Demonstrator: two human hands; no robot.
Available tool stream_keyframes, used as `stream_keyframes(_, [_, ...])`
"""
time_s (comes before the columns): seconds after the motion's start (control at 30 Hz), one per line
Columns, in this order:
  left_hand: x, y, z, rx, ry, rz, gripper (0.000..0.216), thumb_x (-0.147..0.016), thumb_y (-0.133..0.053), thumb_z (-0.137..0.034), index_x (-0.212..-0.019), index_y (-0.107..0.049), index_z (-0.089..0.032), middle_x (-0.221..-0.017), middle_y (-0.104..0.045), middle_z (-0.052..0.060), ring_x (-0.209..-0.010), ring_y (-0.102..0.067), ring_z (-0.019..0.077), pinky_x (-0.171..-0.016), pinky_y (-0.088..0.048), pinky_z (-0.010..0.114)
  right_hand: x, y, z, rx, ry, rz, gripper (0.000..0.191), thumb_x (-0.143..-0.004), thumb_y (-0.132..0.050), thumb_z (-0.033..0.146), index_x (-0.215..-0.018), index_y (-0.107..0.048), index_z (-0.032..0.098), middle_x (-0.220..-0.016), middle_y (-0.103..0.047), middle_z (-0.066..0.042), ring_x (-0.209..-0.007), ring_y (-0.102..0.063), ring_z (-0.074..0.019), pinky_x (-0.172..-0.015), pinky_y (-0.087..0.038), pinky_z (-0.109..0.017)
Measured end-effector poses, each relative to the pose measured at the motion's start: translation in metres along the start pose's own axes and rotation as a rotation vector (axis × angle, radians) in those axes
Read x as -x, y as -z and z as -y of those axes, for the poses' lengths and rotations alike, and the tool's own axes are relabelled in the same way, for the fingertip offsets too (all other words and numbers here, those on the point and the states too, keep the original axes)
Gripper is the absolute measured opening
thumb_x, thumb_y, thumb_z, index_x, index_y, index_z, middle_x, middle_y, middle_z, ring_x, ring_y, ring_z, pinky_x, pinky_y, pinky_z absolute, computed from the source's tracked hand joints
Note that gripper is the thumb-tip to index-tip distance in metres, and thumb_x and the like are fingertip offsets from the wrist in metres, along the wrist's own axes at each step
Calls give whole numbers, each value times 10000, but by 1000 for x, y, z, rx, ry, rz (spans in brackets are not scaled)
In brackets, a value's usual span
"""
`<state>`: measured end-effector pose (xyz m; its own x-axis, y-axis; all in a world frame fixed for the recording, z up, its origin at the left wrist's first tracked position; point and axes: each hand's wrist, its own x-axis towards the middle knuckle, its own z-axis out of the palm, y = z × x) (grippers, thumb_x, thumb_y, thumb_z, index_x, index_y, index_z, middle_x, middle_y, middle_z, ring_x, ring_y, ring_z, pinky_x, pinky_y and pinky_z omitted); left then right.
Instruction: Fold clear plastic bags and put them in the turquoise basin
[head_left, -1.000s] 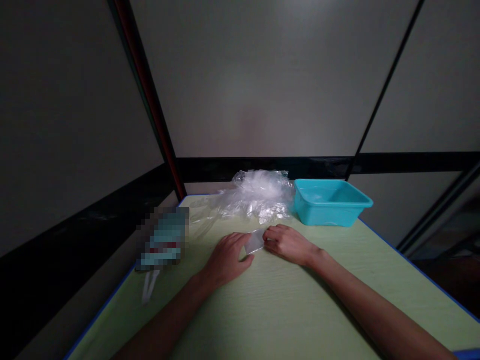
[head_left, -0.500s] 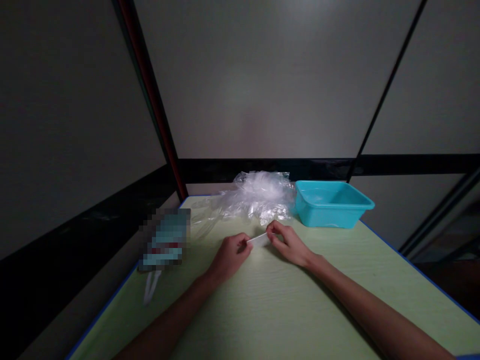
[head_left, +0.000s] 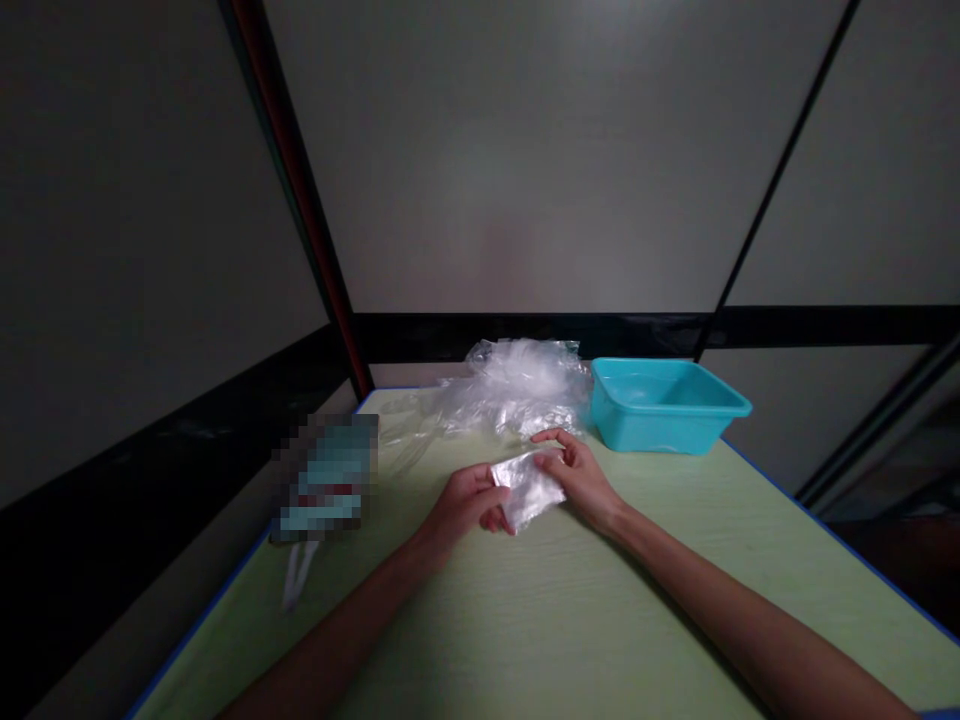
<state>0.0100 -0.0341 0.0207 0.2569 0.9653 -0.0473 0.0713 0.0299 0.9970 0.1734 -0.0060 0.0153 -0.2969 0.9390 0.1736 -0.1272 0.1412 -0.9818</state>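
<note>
A folded clear plastic bag (head_left: 531, 492), shiny and roughly square, is held between my two hands above the table. My left hand (head_left: 469, 502) grips its left edge, thumb on top and fingers underneath. At the upper right corner, my right hand (head_left: 581, 480) pinches it with the thumb on its face, while the index finger stretches out past the far edge. Just beyond my hands lies a loose heap of clear plastic bags (head_left: 517, 385), crumpled and overlapping.
A turquoise plastic basin (head_left: 660, 430) stands at the back right of the pale green table (head_left: 570, 630). At the left edge lies a pixelated item (head_left: 326, 480) with a white strap (head_left: 300, 575). A panelled wall (head_left: 480, 180) rises behind the table.
The folded plastic bag has been tilted from nearly edge-on so that its broad face now shows. My left fingers have spread beneath it, and my right index finger has extended.
</note>
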Motion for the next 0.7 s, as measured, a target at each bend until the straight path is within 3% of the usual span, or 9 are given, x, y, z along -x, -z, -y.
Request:
stream_keyframes(0.2, [-1,1,-3,20,41,-45,208,-617,-562,-288,-741,-523,-125,-446,-580,-22,-379,-548,100,-374,-326,160,3,-2,4,-263,-174,19,499,-502,-663,123,-942,-437,187,-642,-544,58,-540,-518,-90,-506,-392,-200])
stream_keyframes(0.43, [1,2,-1,54,90,-49,246,-593,-611,-267,-761,-491,-134,-562,-612,-14,-309,-499,74,-303,-251,152,-1,2,3,-244,-178,-74,470,-498,-652,118,-918,-452,180,-697,-554,38,-598,-557,-105,-567,-450,-235])
stream_keyframes(0.6, [3,5,-2,125,98,-109,207,-637,-590,-204,-814,-509,-132,-681,-637,1,-356,-460,27,-337,-265,143,-5,8,3,-135,-4,-227,493,-554,-645,145,-983,-409,199,-714,-553,43,-618,-542,-109,-577,-442,-228])
stream_keyframes(0.7, [5,2,-5,399,145,57,249,-670,-541,-172,-908,-548,-100,-921,-645,97,-705,-617,121,-573,-442,195,-2,12,2,230,299,-294,430,-657,-593,158,-1038,-400,199,-794,-562,-2,-706,-554,-144,-580,-452,-246])
